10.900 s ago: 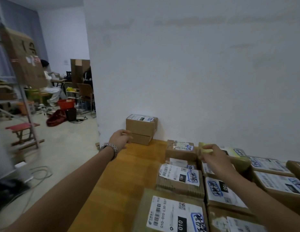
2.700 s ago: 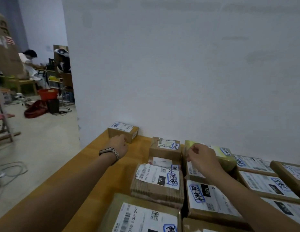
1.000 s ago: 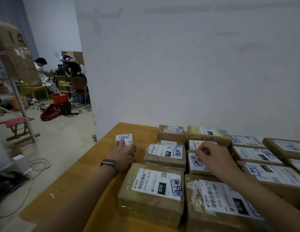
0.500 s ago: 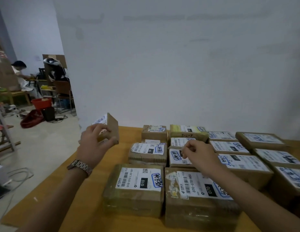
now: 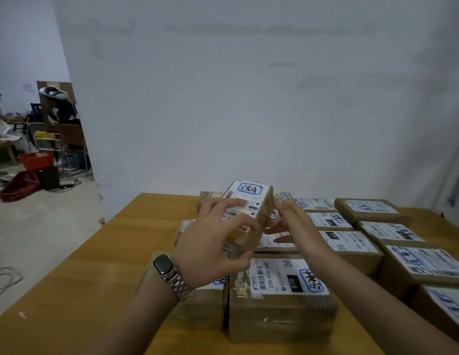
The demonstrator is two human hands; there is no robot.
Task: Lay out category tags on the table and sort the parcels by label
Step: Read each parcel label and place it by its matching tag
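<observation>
Small parcel (image 5: 251,198), label up, hangs tilted above the rows of labelled parcels (image 5: 282,298) on the wooden table (image 5: 95,278), left hand (image 5: 210,242) curled round it, right hand (image 5: 295,226) laid straight-fingered against its right side, before a white wall (image 5: 249,98), with a red bucket (image 5: 35,160) far left.

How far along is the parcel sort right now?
Early. Done: nothing visibly; I see no category tags laid on the table, and no group stands apart. In hand: the left hand grips one small parcel above the pile, right hand touching its side. Left: the packed rows of parcels.
</observation>
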